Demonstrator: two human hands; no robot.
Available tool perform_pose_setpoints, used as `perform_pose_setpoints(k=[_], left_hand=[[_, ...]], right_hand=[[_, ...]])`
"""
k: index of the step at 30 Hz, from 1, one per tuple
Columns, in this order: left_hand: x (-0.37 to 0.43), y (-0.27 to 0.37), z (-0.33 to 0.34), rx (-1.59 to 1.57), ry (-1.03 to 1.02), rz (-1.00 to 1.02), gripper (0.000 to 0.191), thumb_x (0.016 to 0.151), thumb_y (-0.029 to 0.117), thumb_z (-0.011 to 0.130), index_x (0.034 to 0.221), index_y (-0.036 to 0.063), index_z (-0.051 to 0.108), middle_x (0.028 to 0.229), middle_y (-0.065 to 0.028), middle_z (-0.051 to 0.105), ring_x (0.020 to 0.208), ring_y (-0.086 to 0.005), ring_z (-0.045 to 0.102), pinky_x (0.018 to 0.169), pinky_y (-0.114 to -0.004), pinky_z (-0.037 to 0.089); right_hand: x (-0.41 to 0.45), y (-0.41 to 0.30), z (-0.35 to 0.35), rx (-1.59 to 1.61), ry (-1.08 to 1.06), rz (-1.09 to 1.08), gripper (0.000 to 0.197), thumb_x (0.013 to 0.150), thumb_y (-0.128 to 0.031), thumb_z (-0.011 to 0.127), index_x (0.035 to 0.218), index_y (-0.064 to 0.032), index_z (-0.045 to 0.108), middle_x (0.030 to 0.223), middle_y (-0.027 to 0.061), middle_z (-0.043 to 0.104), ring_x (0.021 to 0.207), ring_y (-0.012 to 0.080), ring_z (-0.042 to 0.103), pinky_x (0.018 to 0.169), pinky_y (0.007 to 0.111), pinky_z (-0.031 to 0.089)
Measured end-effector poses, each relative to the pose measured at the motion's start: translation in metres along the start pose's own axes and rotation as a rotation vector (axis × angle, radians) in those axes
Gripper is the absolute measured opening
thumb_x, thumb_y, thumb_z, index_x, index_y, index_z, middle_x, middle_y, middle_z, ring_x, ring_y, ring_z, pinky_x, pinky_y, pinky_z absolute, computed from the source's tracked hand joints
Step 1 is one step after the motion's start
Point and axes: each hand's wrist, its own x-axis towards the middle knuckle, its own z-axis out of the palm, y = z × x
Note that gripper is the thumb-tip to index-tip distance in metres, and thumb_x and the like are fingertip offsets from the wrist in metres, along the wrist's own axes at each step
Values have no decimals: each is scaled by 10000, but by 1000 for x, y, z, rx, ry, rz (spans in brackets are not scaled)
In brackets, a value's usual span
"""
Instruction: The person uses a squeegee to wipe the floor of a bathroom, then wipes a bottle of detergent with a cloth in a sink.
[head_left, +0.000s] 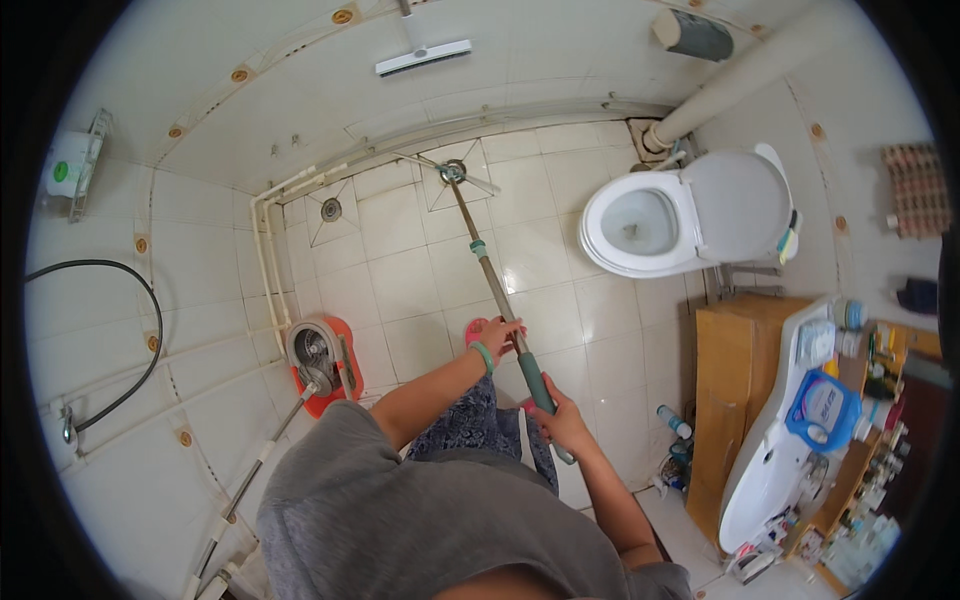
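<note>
A long-handled floor wiper (495, 281) with a metal pole and green grip slants down across the floor. My left hand (500, 337), with a green bangle at the wrist, holds the pole just above the grip. Lower down, my right hand (564, 424) is closed around the green grip (536, 381). The thin head (480, 182) of the wiper lies over a round floor drain (452, 172) near the far wall and partly covers it.
A white toilet (637, 225) with its lid up stands at the right. Left of me is an orange-and-grey mop bucket (352, 375) with a mop (274, 439) in it. A wooden cabinet (709, 420) with a cluttered washbasin (739, 499) is on the right. Another drain (331, 210) lies at the far left.
</note>
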Motion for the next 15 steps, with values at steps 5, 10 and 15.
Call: perform_pose_setpoints(k=[5,10,15], left_hand=[[-98,-33,94,79,-63,36,293,813,208,607,967,19,445,857,-91,563,805,-204,592,702,-335,502],[-127,-91,141,-72,-85,78,226,817,176,563,918,2,459,823,-111,541,834,-260,597,759,-386,496],[-160,-99,179,64,-78,-88,154,796,117,527,773,-31,490,657,-124,533,641,-246,576,647,-363,507]], right_hand=[[-60,-6,-33,293,-27,41,699,809,-33,544,1404,-125,188,622,41,494,463,121,479,407,268,418],[-118,21,-58,462,-85,-106,511,857,-149,510,1329,-69,329,626,53,515,486,125,512,427,269,439],[-145,92,-85,387,65,-256,360,885,-256,482,1178,-47,503,620,53,536,495,123,530,449,252,452]])
